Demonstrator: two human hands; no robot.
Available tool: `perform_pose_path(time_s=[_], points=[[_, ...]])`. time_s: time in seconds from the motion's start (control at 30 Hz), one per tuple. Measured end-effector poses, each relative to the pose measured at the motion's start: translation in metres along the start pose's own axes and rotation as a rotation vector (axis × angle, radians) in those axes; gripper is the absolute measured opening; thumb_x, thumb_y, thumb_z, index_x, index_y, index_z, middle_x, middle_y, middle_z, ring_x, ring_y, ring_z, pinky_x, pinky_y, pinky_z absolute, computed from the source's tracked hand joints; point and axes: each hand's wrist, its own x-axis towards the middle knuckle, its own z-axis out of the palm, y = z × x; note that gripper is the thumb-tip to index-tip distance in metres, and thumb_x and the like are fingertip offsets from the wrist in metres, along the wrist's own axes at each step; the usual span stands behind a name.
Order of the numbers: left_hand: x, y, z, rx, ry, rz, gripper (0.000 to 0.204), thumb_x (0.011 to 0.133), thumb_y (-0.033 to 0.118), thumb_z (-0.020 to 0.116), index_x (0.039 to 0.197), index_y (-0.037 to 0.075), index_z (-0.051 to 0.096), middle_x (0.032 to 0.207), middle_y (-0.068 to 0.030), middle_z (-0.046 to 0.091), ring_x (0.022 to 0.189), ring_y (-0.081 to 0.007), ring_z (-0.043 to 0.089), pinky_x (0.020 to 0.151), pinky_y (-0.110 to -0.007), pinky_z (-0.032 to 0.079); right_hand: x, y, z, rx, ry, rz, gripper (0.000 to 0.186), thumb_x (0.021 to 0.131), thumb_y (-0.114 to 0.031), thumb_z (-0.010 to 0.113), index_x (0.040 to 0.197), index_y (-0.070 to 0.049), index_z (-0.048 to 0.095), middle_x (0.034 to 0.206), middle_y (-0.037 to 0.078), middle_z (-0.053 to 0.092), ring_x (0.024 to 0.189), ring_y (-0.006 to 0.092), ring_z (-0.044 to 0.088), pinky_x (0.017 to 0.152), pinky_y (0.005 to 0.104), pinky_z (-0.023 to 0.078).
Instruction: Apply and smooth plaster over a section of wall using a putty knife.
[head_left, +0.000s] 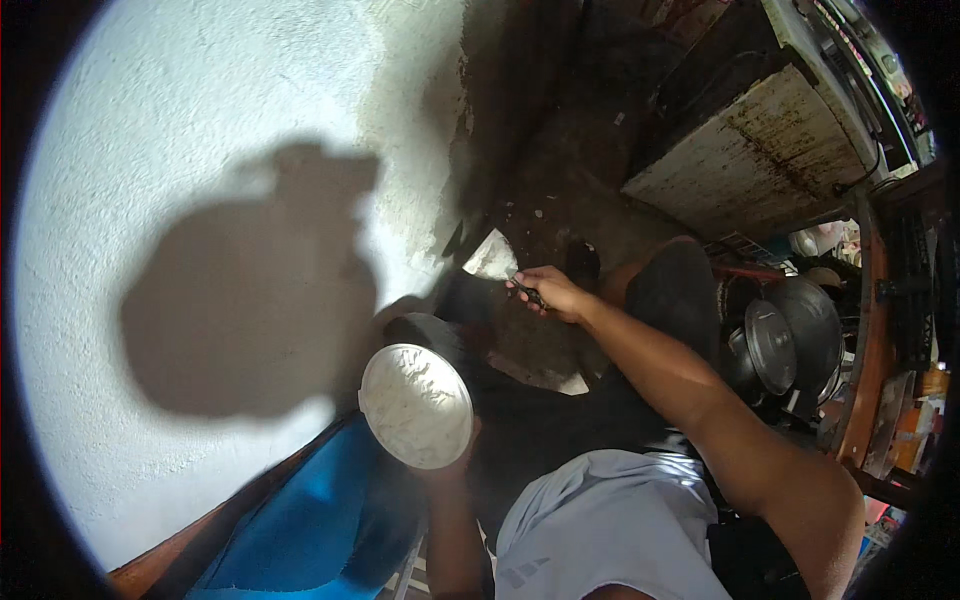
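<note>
My right hand [545, 290] is closed round the dark handle of a putty knife [492, 258]. Its broad blade is coated with white and points left, toward the foot of the wall. My left hand [462, 456] supports a round white lid or shallow tub [366, 394] from below, and most of its fingers are hidden behind it. White putty [418, 395] is spread inside, with ridges and smears on its surface. The white wall [250, 110] to the left is rough, and patchy and greyish near its dark right edge. Whether the blade touches the wall is unclear.
A stained, rusty white appliance [755, 150] stands at the upper right. Dark pots and a lid [770, 345] are stacked by a wooden frame [865, 370] on the right. Something blue [300, 510] lies along the wall at lower left. Pale crumbs [540, 213] dot the dark floor.
</note>
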Motion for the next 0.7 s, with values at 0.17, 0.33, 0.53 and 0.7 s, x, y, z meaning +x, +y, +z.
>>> perform_pose_path(time_s=[0.17,0.33,0.53,0.7], points=[[-0.002,0.002,0.005,0.140,0.099,0.086,0.077,0.097,0.072,0.047,0.157,0.024,0.046,0.160,-0.0104,0.048,0.144,-0.0396,0.045,0.104,-0.070,0.040,0.014,0.015,0.002,-0.380,0.211,-0.402,0.033,0.109,-0.032,0.058,0.128,-0.006,0.061,0.102,0.010,0.066,0.087,0.0248,0.065,0.076,0.0397,0.055],[0.001,-0.011,0.024,0.068,-0.022,0.006,0.083,0.096,0.076,0.044,0.161,0.024,0.040,0.163,-0.0107,0.045,0.146,-0.0407,0.044,0.102,-0.073,0.041,0.037,-0.002,-0.002,-1.168,0.394,-0.737,0.033,0.103,-0.023,0.064,0.127,-0.003,0.053,0.111,0.016,0.065,0.109,0.0369,0.061,0.099,0.0500,0.048],[-0.002,-0.008,0.025,0.106,-0.065,0.017,0.085,0.096,0.076,0.044,0.162,0.023,0.036,0.163,-0.0132,0.042,0.145,-0.0439,0.044,0.103,-0.075,0.040,0.072,-0.022,-0.015,-1.500,0.170,-0.917,0.021,0.099,-0.014,0.061,0.117,-0.008,0.054,0.117,0.014,0.058,0.121,0.0357,0.057,0.103,0.0597,0.043],[-0.014,0.007,-0.007,0.077,-0.104,-0.008,0.082,0.098,0.072,0.044,0.162,0.020,0.037,0.161,-0.0157,0.043,0.141,-0.0457,0.046,0.105,-0.076,0.039,0.129,-0.034,-0.016,-1.622,0.134,-0.894,0.023,0.096,-0.006,0.058,0.118,-0.011,0.054,0.124,0.015,0.056,0.125,0.0360,0.057,0.105,0.0591,0.042]])
